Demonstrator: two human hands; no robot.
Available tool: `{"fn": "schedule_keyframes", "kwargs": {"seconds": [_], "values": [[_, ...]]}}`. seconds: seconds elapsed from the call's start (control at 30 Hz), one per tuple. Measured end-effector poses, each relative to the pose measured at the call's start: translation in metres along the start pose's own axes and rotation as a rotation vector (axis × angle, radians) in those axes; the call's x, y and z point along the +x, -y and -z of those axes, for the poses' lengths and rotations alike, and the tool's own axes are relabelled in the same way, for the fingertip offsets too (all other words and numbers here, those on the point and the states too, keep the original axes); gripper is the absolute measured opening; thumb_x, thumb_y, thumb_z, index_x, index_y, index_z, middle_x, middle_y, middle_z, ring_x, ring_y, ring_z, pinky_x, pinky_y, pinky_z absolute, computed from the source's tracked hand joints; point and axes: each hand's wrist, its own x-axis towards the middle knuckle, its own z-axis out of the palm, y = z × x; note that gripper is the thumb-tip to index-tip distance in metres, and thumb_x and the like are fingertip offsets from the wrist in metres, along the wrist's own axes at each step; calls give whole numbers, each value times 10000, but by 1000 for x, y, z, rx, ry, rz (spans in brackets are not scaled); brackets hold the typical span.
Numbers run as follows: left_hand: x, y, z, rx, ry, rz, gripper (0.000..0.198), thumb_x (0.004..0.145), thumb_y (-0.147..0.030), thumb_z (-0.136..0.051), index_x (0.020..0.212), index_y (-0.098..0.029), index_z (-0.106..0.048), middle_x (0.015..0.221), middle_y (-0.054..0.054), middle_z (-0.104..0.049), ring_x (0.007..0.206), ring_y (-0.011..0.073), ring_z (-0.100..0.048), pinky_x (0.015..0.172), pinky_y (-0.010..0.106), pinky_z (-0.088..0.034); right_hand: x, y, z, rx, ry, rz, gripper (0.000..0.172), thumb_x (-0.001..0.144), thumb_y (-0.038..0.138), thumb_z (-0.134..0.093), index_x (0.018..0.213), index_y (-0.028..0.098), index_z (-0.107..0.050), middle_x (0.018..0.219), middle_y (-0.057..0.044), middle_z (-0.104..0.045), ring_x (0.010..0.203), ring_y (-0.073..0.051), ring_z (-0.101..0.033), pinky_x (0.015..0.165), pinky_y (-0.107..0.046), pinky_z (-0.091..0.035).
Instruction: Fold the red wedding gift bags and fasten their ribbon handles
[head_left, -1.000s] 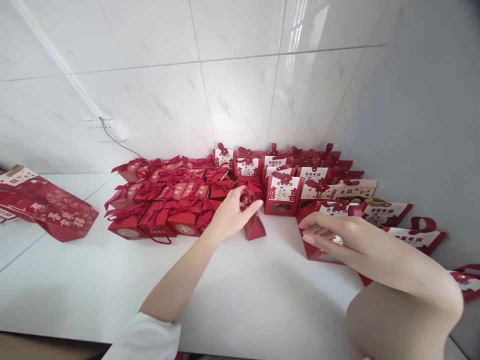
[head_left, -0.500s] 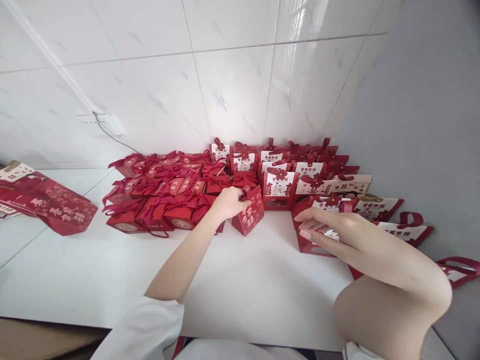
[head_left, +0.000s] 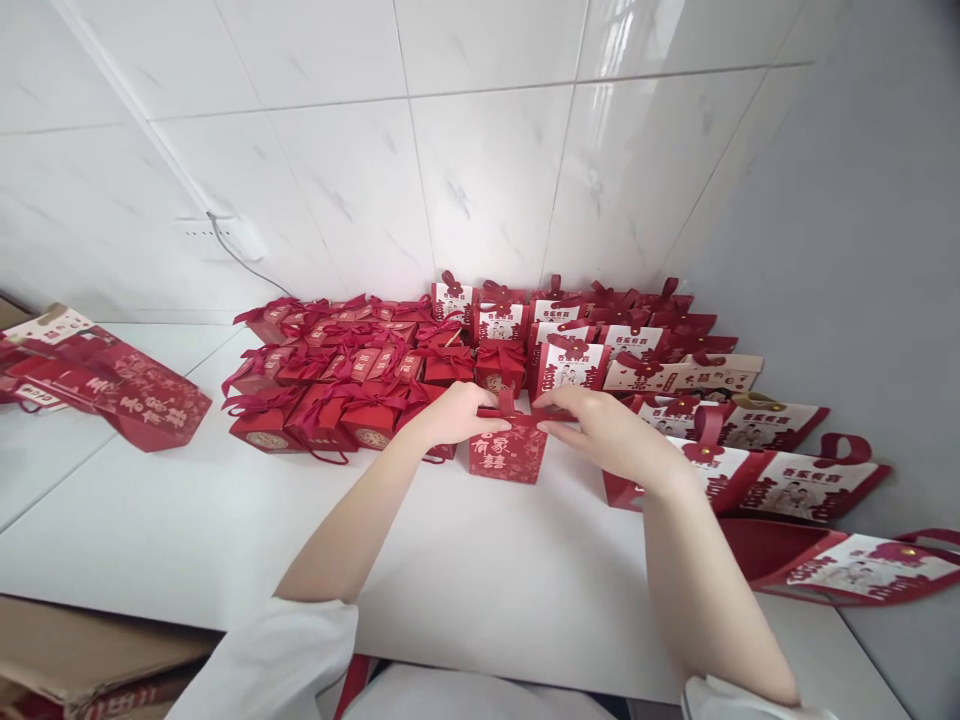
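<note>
A red gift box (head_left: pixel 507 458) with pale lettering stands on the white table in front of me, a ribbon loop at its top. My left hand (head_left: pixel 461 412) pinches its upper left edge. On the upper right edge, my right hand (head_left: pixel 592 425) closes thumb and fingers. Behind it sits a small red box tied with a bow (head_left: pixel 499 368). To the right is a red gift box with a white printed front (head_left: pixel 571 368). Rows of bow-tied red boxes (head_left: pixel 371 425) fill the left side of the group.
More handled gift boxes (head_left: pixel 806 485) crowd the right side, one lying tilted near the grey surface. Flat red packaging (head_left: pixel 142 395) lies at the far left of the white table (head_left: pixel 420 580). A cardboard carton (head_left: pixel 90 650) sits below the front edge. A cable (head_left: pixel 240 262) runs down the tiled wall.
My right hand has moved left from the boxes on the right to the lettered gift box. That box has turned so its lettered face points toward me. My left hand stays on it.
</note>
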Motion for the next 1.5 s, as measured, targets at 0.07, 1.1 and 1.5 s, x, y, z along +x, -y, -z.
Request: {"fn": "schedule_keyframes", "kwargs": {"seconds": [0.07,1.1,1.5], "values": [[-6,7,-7,-87,-25,-54,248,799,-349,-663,980,-194,-733,1012,44,-749,927,226,-689,818,307,-524,9,-3,-6,29,40,15,224,935,296,-477,990,238,-687,1029,-55,-726,934,-236,-659,839,-374,-491],[-52,60,-81,-134,-396,-10,244,876,-369,-628,1038,-185,-617,918,13,-688,774,104,-617,679,184,-466,8,-26,0,49,119,-109,184,894,272,-516,989,272,-673,984,23,-738,870,-170,-686,789,-285,-505],[-51,54,-99,17,-518,61,169,904,-364,-575,909,-216,-494,831,-8,-663,706,111,-667,643,204,-516,21,-43,-17,107,400,-186,157,815,314,-599,840,217,-720,927,-44,-773,849,-244,-707,729,-288,-524]]}}
